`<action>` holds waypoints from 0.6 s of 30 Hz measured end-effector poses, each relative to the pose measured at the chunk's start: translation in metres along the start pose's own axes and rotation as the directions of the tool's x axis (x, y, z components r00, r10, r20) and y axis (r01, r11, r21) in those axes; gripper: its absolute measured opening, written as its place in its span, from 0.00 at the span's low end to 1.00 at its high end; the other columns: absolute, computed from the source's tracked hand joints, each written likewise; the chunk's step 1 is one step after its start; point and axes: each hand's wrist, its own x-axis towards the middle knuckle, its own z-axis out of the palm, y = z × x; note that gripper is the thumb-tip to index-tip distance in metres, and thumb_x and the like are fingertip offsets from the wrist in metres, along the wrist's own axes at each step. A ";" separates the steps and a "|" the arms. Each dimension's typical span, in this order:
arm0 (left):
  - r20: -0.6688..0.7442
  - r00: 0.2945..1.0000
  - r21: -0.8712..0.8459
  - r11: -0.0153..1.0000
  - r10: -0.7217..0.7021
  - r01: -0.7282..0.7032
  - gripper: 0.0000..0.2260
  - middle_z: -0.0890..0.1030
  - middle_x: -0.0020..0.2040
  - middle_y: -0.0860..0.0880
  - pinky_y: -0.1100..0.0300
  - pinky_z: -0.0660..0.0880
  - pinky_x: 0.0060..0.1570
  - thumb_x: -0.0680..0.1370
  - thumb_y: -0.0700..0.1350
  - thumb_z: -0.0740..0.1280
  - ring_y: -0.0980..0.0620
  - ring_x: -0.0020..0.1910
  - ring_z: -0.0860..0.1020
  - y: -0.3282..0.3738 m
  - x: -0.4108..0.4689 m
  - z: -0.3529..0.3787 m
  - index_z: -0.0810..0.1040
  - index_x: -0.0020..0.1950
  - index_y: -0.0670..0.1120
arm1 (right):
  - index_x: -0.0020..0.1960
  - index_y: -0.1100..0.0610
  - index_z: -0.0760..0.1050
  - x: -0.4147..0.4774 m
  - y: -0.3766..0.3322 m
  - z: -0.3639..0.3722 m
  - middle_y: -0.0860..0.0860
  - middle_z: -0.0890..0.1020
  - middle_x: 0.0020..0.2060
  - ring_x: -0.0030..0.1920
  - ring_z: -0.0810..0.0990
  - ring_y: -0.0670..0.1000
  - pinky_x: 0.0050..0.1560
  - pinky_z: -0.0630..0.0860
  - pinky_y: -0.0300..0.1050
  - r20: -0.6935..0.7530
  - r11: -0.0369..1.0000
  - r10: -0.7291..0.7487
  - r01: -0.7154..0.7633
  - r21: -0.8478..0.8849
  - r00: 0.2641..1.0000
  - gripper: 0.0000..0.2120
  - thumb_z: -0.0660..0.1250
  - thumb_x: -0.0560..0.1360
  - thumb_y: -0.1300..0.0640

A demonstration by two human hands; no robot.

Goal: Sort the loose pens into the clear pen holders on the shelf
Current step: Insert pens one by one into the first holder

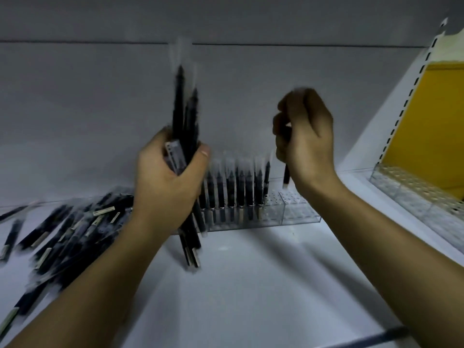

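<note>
The left hand (pixel 170 182) is in the middle of the frame, a bit to the left. Its grip is closed tight round a bunch of pens (pixel 179 109). The bunch stands almost straight up. The tops stick up high above the hand. The bottoms poke out below it, over the shelf (pixel 251 285). The pens are dark with clear caps at the top, and they look blurry.

The right hand (pixel 305 139) is in the middle right of the frame, up above the shelf. Its grip is closed on one pen (pixel 286 178). The pen points down, and its lower end shows under the hand. That end is just above the clear holder (pixel 301 212). It is too blurry to tell if the pen touches the holder.

The holder sits on the shelf by the back wall, between the two hands and lower in the frame. Its left part is full of standing pens (pixel 241 194), all upright in rows. Its right part shows open holes.

A pile of loose pens (pixel 62 234) lies flat on the shelf at the lower left of the frame, near the left arm. A few lie apart at the far left edge.

At the right of the frame, another holder (pixel 406 189) sits on a side shelf, under a yellow board (pixel 431 126).
</note>
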 end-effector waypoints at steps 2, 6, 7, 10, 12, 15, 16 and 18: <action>-0.005 1.000 0.035 0.999 0.007 -0.007 0.12 0.74 0.31 0.39 0.57 0.73 0.27 0.77 0.49 0.68 0.43 0.27 0.74 -0.005 -0.009 0.000 0.72 0.42 0.43 | 0.45 0.57 0.74 -0.002 0.015 -0.010 0.49 0.75 0.34 0.31 0.71 0.48 0.32 0.68 0.43 0.004 0.997 0.079 -0.079 0.001 0.997 0.14 0.57 0.86 0.56; -0.021 1.000 0.039 0.999 0.016 -0.015 0.10 0.75 0.29 0.44 0.63 0.72 0.26 0.75 0.51 0.67 0.49 0.25 0.74 -0.010 -0.021 0.006 0.73 0.40 0.46 | 0.49 0.53 0.84 0.003 0.041 -0.028 0.38 0.81 0.38 0.40 0.75 0.44 0.42 0.72 0.41 0.067 0.981 0.143 -0.132 -0.145 0.988 0.11 0.63 0.84 0.56; -0.034 0.999 0.051 0.999 0.017 -0.016 0.09 0.76 0.30 0.45 0.63 0.72 0.26 0.75 0.52 0.67 0.50 0.25 0.75 -0.012 -0.021 0.007 0.73 0.40 0.49 | 0.51 0.54 0.84 0.003 0.047 -0.032 0.39 0.81 0.38 0.39 0.75 0.46 0.41 0.72 0.41 0.084 0.981 0.146 -0.132 -0.144 0.986 0.10 0.64 0.84 0.55; -0.071 0.996 0.105 0.993 0.057 -0.049 0.08 0.76 0.30 0.48 0.61 0.74 0.27 0.77 0.52 0.69 0.51 0.26 0.76 -0.014 -0.016 0.005 0.74 0.42 0.51 | 0.53 0.57 0.84 0.006 0.060 -0.043 0.43 0.80 0.36 0.37 0.75 0.50 0.41 0.74 0.43 0.082 0.986 0.152 -0.146 -0.084 0.985 0.10 0.65 0.83 0.55; -0.094 0.987 0.161 0.980 0.131 -0.114 0.07 0.76 0.32 0.49 0.63 0.73 0.29 0.79 0.52 0.69 0.52 0.28 0.76 -0.011 -0.007 -0.001 0.74 0.45 0.51 | 0.52 0.57 0.84 0.009 0.062 -0.048 0.43 0.81 0.37 0.37 0.77 0.49 0.42 0.76 0.42 0.039 0.989 0.136 -0.133 -0.066 0.990 0.09 0.65 0.83 0.57; -0.101 0.971 0.283 0.942 0.219 -0.183 0.06 0.76 0.33 0.49 0.64 0.72 0.31 0.79 0.54 0.66 0.51 0.30 0.76 -0.004 0.002 -0.004 0.73 0.46 0.55 | 0.51 0.56 0.84 0.010 0.062 -0.049 0.44 0.84 0.39 0.37 0.79 0.47 0.42 0.79 0.42 0.026 0.992 0.057 -0.054 -0.114 0.998 0.08 0.66 0.83 0.58; -0.089 0.972 0.296 0.938 0.216 -0.181 0.06 0.76 0.33 0.48 0.63 0.72 0.31 0.79 0.54 0.66 0.50 0.30 0.76 -0.003 0.002 -0.003 0.73 0.46 0.55 | 0.51 0.56 0.84 0.009 0.062 -0.048 0.45 0.84 0.40 0.36 0.79 0.47 0.42 0.79 0.43 0.040 0.991 0.034 -0.028 -0.132 0.999 0.07 0.66 0.83 0.58; -0.054 0.982 0.280 0.947 0.179 -0.158 0.04 0.77 0.32 0.48 0.61 0.73 0.29 0.77 0.53 0.67 0.49 0.31 0.76 -0.001 -0.002 0.004 0.72 0.46 0.56 | 0.52 0.55 0.83 0.007 0.063 -0.045 0.48 0.85 0.43 0.37 0.80 0.47 0.41 0.79 0.44 0.070 0.985 -0.016 0.028 -0.168 0.997 0.06 0.67 0.82 0.57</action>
